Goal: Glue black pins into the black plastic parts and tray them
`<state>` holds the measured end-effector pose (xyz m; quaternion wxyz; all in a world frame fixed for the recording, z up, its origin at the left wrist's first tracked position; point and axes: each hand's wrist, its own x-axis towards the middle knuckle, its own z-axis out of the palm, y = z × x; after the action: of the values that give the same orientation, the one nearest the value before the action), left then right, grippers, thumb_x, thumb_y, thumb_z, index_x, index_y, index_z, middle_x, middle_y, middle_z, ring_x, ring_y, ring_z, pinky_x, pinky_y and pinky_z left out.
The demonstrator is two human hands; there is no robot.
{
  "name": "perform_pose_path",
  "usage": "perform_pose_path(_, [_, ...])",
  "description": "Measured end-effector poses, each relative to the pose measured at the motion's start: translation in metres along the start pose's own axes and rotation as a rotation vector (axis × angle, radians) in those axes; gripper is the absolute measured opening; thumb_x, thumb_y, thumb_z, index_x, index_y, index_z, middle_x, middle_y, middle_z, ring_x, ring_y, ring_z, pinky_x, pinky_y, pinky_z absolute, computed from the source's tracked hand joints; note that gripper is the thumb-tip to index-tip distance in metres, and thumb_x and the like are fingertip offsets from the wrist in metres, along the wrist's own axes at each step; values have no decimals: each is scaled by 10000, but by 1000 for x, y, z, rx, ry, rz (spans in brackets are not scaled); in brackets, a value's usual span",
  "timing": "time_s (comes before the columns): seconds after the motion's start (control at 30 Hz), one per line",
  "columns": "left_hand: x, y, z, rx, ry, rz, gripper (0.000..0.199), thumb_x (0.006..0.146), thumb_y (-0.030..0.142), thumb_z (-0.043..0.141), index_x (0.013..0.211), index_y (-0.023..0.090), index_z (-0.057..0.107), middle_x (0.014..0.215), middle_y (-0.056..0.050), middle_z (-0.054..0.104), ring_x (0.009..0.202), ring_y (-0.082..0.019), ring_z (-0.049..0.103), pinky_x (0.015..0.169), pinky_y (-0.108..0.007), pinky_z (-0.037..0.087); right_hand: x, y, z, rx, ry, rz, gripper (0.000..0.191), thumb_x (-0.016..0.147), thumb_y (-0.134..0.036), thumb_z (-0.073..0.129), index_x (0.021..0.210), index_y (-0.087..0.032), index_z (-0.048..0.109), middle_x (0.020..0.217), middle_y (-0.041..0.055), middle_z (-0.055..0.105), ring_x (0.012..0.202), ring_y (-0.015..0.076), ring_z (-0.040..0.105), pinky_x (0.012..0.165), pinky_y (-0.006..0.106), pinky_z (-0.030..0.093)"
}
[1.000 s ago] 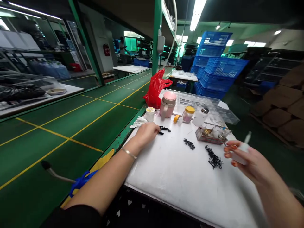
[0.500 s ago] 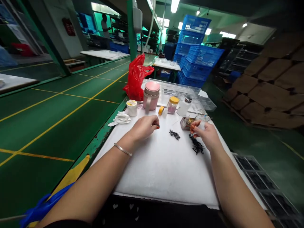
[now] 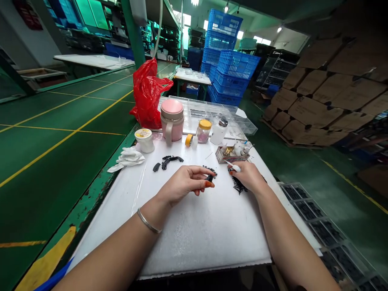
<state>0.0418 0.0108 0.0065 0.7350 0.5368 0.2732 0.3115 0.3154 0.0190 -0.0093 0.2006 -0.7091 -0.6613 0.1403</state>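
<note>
My left hand (image 3: 184,182) pinches a small black part (image 3: 209,178) between thumb and fingers above the white tabletop (image 3: 197,226). A small white nozzle bottle (image 3: 234,166) is in my right hand (image 3: 250,176), its thin tip pointing up and left. The right fingertips are at a pile of thin black pieces (image 3: 240,186); whether they grip one is hidden. Small black rings (image 3: 214,170) lie partly behind my left fingers. Farther left are several curved black parts (image 3: 169,160). Just beyond my right hand stands a small box (image 3: 222,157) holding bottles.
At the back stand a pink mug (image 3: 172,123), a yellow-lidded jar (image 3: 204,131), a white bottle (image 3: 218,132), yellow tape (image 3: 188,140) and a red bag (image 3: 148,95). A white tub (image 3: 144,141) and gloves (image 3: 129,157) lie left. Compartment trays (image 3: 321,218) sit low right.
My right hand has come from the box down to the thin black pieces with the nozzle bottle. My left hand has moved toward the rings, uncovering the curved black parts. The view has shifted.
</note>
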Motion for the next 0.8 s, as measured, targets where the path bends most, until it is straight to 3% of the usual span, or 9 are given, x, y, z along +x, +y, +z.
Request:
perform_pose_path(0.1, [-1, 1, -2, -140, -5, -43, 405, 743, 280, 823, 1110, 150, 712, 924, -107, 727, 648, -85, 596, 555, -159, 464, 1, -5, 5, -68, -19, -17, 244, 725, -161, 644, 920, -263, 749, 914, 35, 745, 897, 239, 637, 706, 278, 372])
perform_pose_path(0.33, [-2, 0, -8, -198, 42, -53, 398, 745, 256, 837, 1102, 143, 702, 956, -116, 737, 705, -96, 636, 642, -175, 511, -4, -10, 1, -93, -36, -66, 114, 740, -142, 596, 714, -219, 675, 727, 4, 686, 741, 184, 593, 638, 264, 328])
perform_pose_path(0.5, [-4, 0, -9, -192, 65, -29, 333, 761, 244, 823, 1062, 151, 714, 982, -101, 732, 853, -132, 651, 705, -198, 528, -8, -16, 0, -7, -17, -78, 91, 765, -186, 586, 740, -215, 668, 679, -17, 663, 694, 170, 590, 620, 257, 347])
perform_pose_path(0.63, [-5, 2, -7, -256, 51, -29, 321, 770, 216, 812, 1066, 145, 709, 977, -100, 728, 832, -128, 650, 700, -200, 518, -11, -22, -2, 66, 10, -96, 142, 779, -231, 582, 852, -209, 703, 814, 17, 711, 801, 207, 619, 684, 278, 398])
perform_pose_path(0.8, [-6, 4, -3, -330, 29, -29, 327, 767, 186, 811, 1073, 134, 708, 962, -107, 725, 810, -126, 648, 692, -196, 514, -23, -37, -12, 267, 1, -173, 155, 797, -322, 624, 726, -193, 675, 707, 13, 673, 717, 190, 598, 662, 281, 420])
